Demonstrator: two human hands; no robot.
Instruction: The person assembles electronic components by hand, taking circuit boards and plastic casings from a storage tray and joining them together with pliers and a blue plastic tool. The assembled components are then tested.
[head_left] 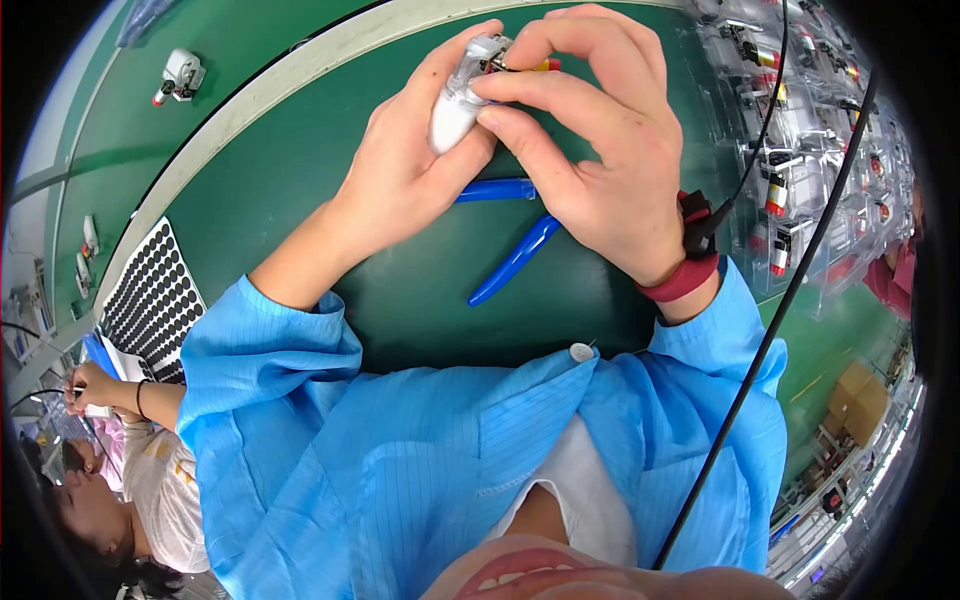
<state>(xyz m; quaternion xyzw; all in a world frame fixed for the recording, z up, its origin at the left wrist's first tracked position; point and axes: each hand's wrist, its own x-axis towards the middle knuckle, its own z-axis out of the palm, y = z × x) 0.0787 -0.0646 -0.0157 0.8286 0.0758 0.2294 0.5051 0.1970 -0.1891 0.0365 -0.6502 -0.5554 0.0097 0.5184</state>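
My left hand is wrapped round a small device with a white and clear plastic casing, held above the green work mat. Fingers of my right hand pinch at the device's open upper end, where small inner parts and a bit of red and yellow show. Exactly which inner part the right fingertips grip is hidden. Below both hands, blue-handled pliers lie on the mat with handles spread; their head is covered by my hands. A red wrist strap with a black clip and cord circles my right wrist.
Clear trays of similar parts with red and yellow pieces stand at the right. A sheet of black round stickers lies at the left. Another white unit sits beyond the pale edge strip. A co-worker is at the lower left.
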